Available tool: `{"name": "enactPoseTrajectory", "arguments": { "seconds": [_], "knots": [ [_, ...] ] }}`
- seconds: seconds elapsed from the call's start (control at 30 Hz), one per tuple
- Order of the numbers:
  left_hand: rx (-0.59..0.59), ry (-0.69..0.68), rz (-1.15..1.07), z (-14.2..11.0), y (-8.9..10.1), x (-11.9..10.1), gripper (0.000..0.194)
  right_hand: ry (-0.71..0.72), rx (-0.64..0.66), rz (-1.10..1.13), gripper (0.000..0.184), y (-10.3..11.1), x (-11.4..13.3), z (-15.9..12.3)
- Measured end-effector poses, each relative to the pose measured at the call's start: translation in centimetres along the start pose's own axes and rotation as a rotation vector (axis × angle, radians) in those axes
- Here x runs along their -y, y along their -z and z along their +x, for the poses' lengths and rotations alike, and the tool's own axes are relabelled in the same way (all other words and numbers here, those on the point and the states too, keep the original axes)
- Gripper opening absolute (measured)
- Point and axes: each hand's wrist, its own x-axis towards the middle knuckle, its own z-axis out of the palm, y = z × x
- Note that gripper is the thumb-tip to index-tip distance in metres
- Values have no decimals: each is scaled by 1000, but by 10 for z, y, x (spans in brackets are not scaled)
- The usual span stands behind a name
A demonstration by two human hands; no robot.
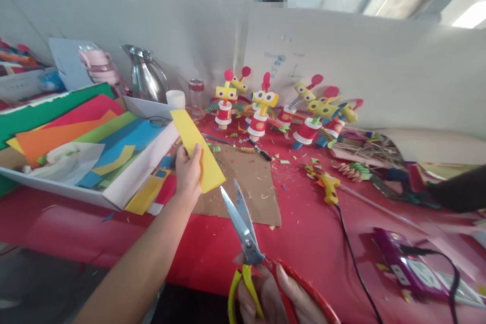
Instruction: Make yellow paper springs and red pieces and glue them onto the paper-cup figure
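Note:
Between the thumb and fingers of my left hand [189, 174] is a strip of yellow paper [199, 154], tilted above the brown cardboard sheet [243, 182]. My right hand [281, 293] grips a pair of scissors [245, 238] with one yellow and one red handle. Their blades are slightly apart, and the tips point up towards the strip's lower corner without visibly cutting it. More yellow paper [146, 195] lies under and left of my left wrist, beside a white box [142, 167] of coloured paper sheets.
Several paper-cup robot figures [260, 111] stand at the back. A steel jug [145, 73], white cup [175, 98] and glass jar [196, 96] are behind the box. On the right lie a yellow glue gun [329, 187] with its cord and a purple power strip [413, 268]. A dark sleeve [461, 187] reaches in.

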Motion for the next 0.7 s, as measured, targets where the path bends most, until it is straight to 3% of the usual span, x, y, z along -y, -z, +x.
{"name": "enactPoseTrajectory", "arguments": {
  "seconds": [0.33, 0.7],
  "knots": [
    [6, -1, -14, -2, -1, 0, 35, 3, -22, -10, 62, -11, 9, -5],
    [-19, 2, -3, -2, -3, -1, 34, -4, -9, 44, 61, -6, 2, -3]
  ]
}}
